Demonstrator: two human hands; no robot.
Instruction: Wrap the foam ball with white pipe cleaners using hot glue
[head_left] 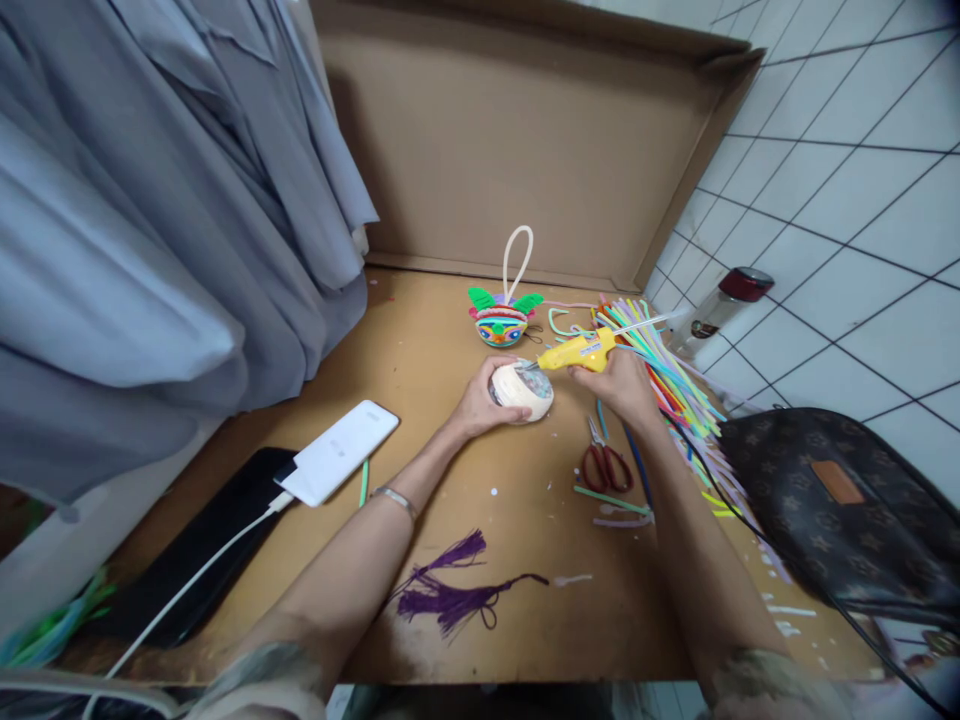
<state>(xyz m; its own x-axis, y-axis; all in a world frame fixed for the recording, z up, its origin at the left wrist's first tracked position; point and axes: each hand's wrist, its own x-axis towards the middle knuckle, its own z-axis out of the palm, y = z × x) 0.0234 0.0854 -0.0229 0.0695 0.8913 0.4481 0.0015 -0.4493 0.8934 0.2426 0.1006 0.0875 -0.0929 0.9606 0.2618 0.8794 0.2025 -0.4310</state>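
My left hand (484, 400) is closed around a rounded, cream-coloured ball-like piece (534, 402) with a greyish patch on its upper side. In my right hand (624, 385) is a yellow hot glue gun (577, 352), a clear glue stick poking out of its back. The nozzle points left and meets or nearly meets the top of the cream piece; I cannot tell which. Just behind stands a colourful animal-head ornament (502, 325) with green ears and a white loop. Red-handled scissors (606, 466) lie below my right hand.
Many pastel pipe cleaners (675, 375) lie at the right, beside a brown patterned bag (840, 500) and a bottle (720, 310). Purple tassels (450, 600) rest in front. A white power bank (341, 455) with a cable sits left. A cardboard panel (510, 150) rises behind; a grey curtain (165, 220) hangs left.
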